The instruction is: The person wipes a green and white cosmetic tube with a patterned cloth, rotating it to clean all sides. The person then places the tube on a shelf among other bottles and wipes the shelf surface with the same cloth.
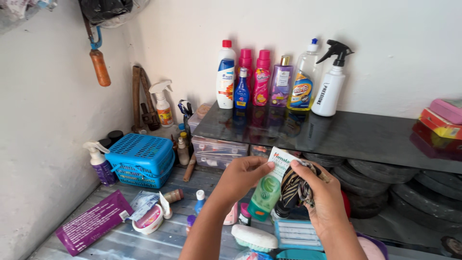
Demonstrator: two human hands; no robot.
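Grip: both hands closed; left hand (243,177) pinches the green tube (267,188) at its upper part, right hand (321,195) is wrapped round a striped dark cloth (292,187) pressed against the tube's side.
Tube, position: held in the air, cap end down, above the low slatted surface and in front of the dark shelf (365,137).
Far left, floor level: purple flat pack (92,222); small round tub (148,219); purple spray bottle (100,164) against the wall.
Left: blue basket (140,159), lid on, just beside the spray bottle; white-and-orange spray bottle (162,104) behind it.
Centre, under hands: small bottles, white-and-green brush (254,237), blue ribbed case (297,234).
Shelf, back row: white bottle (225,74), blue bottle, two pink bottles (255,77), purple bottle (281,80), clear bottle (305,77), white trigger sprayer (330,82), all upright against the wall.
Right: stacked tyres (385,180) under the shelf; red and pink boxes (442,118) at the shelf's edge.
Step in hand: by the look of it, wiping the tube with the cloth, about midway.
Next move calls for: a firm pinch from the left while the right slides the cloth along; turning the tube would reach its hidden side.
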